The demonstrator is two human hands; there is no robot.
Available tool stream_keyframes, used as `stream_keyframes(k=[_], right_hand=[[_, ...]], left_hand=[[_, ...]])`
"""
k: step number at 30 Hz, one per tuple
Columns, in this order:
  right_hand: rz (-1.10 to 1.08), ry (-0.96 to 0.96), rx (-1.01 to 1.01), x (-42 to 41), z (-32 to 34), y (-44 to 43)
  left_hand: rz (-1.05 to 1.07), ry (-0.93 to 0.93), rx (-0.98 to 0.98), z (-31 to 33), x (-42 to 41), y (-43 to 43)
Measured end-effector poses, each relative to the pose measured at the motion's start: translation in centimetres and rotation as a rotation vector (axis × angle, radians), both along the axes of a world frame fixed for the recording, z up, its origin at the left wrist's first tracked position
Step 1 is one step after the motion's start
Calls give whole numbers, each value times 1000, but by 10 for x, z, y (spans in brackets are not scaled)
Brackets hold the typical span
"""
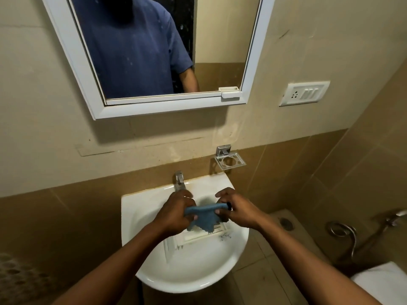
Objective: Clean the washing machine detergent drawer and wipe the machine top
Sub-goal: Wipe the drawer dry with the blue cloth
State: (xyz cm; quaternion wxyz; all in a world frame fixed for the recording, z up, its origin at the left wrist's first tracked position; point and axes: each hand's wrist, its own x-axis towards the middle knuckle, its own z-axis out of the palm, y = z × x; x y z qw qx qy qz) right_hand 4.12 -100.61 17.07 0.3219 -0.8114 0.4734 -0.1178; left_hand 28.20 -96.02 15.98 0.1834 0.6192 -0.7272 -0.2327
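Observation:
A blue cloth (203,216) is stretched between both hands above a white wash basin (141,219). My left hand (176,211) grips its left end, my right hand (236,209) grips its right end, and the middle hangs down in a loose fold. Under the cloth, the white detergent drawer (193,237) lies in the basin bowl, partly hidden by the cloth and my left wrist. A chrome tap (179,180) stands at the basin's back edge, just beyond my left hand. The washing machine is not in view.
A white-framed mirror (66,53) hangs on the beige wall and reflects a person in a blue shirt. A chrome soap holder (230,159) is fixed right of the tap. A switch plate (305,93), a hose and faucet (343,234) and a white edge (383,282) lie right.

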Motion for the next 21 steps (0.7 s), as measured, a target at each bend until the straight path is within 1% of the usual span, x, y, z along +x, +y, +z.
stream_keyframes(k=[2, 4, 8, 10, 12, 14, 17, 19, 21], right_hand=[[-9, -14, 33, -8, 0, -5], [-17, 0, 53, -16, -2, -12], [-2, -30, 92, -32, -7, -33], [40, 2, 61, -42, -3, -54], [47, 11, 1, -54, 5, -83], [25, -4, -105, -60, 18, -116], [-41, 19, -444, -63, 36, -169], [-66, 60, -645, -62, 44, -200], [-55, 110, -745, -61, 44, -222]], left_hand=[[-42, 148, 52, -3, 1, -6], [-70, 224, 82, -6, -1, -14], [-158, 184, 42, -13, -7, -40], [-161, 178, -4, -11, -13, -58], [-142, 139, -107, 0, -20, -79], [-108, 86, -284, 13, -27, -108], [-20, 16, -556, 33, -41, -153], [26, -88, -671, 39, -53, -180], [52, -192, -740, 33, -65, -198]])
